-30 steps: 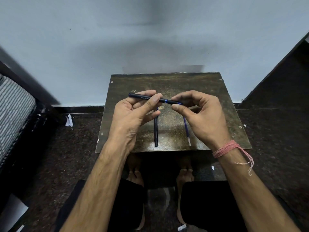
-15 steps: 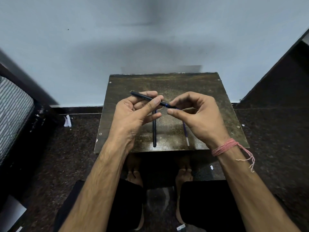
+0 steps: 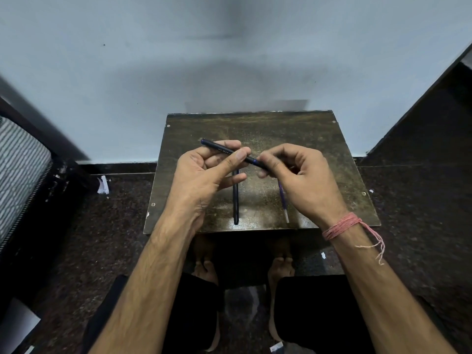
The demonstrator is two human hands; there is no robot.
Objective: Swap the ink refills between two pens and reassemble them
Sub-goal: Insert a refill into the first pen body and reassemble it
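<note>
Above the small brown table (image 3: 319,139) I hold a dark blue pen (image 3: 219,148) slanting down to the right. My left hand (image 3: 204,175) grips its barrel between thumb and fingers. My right hand (image 3: 298,180) pinches the pen's right end with thumb and forefinger; that tip is hidden by the fingers. A second dark pen barrel (image 3: 235,200) lies on the table, pointing toward me. To its right lies a thin blue refill (image 3: 283,200) with a clear end, partly hidden under my right hand.
The table stands against a pale wall (image 3: 229,60), on a dark speckled floor (image 3: 408,213). A striped mattress (image 3: 18,169) is at the left. My knees and bare feet are under the table's near edge. Scraps of paper (image 3: 103,185) lie on the floor.
The held pen has tilted, its right end lower. My right hand has slid left along it, closer to my left hand. The parts on the table have not moved.
</note>
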